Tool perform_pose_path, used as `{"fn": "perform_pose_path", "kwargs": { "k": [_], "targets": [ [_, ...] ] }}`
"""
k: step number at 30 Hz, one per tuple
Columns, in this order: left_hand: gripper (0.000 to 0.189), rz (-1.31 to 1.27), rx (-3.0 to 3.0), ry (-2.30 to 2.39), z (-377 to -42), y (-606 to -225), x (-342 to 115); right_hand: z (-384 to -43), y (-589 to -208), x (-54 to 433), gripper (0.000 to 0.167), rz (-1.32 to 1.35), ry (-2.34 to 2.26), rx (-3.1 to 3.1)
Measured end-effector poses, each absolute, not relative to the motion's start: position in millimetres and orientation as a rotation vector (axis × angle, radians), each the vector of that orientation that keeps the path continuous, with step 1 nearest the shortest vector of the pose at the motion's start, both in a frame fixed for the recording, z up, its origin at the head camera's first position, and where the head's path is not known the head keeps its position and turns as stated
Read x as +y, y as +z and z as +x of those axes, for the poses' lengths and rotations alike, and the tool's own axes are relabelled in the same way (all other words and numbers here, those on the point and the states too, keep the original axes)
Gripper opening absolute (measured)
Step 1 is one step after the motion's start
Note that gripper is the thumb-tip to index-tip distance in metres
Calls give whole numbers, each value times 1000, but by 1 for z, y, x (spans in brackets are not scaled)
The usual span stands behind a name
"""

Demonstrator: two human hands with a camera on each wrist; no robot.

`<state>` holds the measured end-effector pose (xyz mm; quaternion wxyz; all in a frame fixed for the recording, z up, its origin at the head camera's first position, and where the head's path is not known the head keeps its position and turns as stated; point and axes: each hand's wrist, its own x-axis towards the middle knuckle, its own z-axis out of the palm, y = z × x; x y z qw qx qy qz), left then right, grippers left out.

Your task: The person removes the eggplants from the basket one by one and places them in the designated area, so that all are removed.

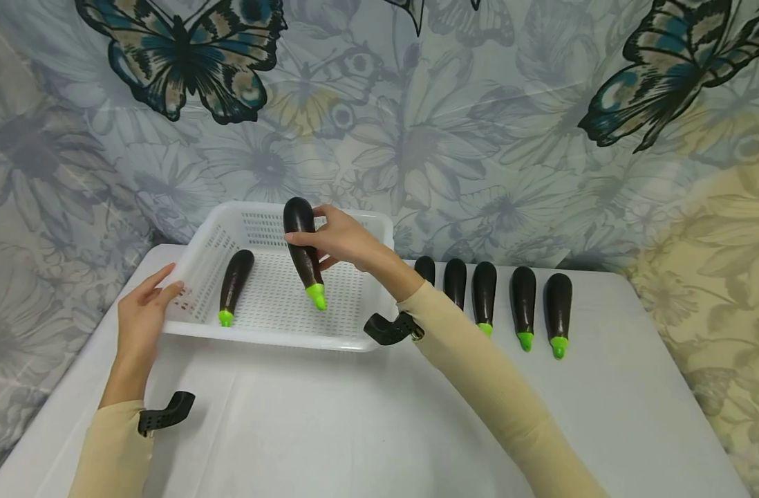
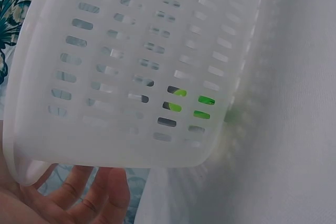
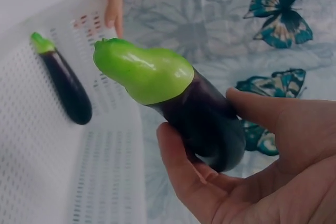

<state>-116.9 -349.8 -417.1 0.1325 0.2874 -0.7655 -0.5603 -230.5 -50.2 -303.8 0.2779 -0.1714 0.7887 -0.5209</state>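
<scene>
My right hand [image 1: 345, 238] pinches a dark eggplant [image 1: 301, 238] with a bright green stem end, holding it over the white plastic basket [image 1: 330, 340]. In the right wrist view the thumb and fingers lie on either side of this eggplant [image 3: 202, 116], green cap toward the camera. Another eggplant [image 1: 235, 283] lies in the basket near its left wall. My left hand [image 1: 144, 311] grips the basket's left rim. From the left wrist view, the thumb side is at the rim and curled fingers [image 2: 113, 195] show below the slotted wall [image 2: 121, 145].
To the right of the basket several eggplants lie in a row, the rightmost eggplant [image 1: 558, 311] nearest the table's right side. My right forearm partly covers some of them. A white cloth covers the table [image 1: 330, 422]. Behind it hangs a butterfly-patterned backdrop [image 1: 417, 138].
</scene>
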Motion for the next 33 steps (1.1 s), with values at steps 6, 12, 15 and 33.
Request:
{"fn": "perform_pose_path", "kwargs": {
  "k": [6, 12, 15, 33],
  "targets": [
    [51, 806, -2186, -1666, -116, -417, -350, -227, -304, -25, 76, -473, -1423, 2160],
    [52, 831, -2170, -1685, -116, -416, -348, -222, -306, -1, 77, -466, -1448, 2188],
    [52, 835, -2172, -1688, -116, -415, -347, -220, -307, 14, 76, -456, -1456, 2202],
    [52, 797, -2170, -1690, -115, -417, -350, -218, -322, 82, 83, -360, -1313, 2417]
  ]
}}
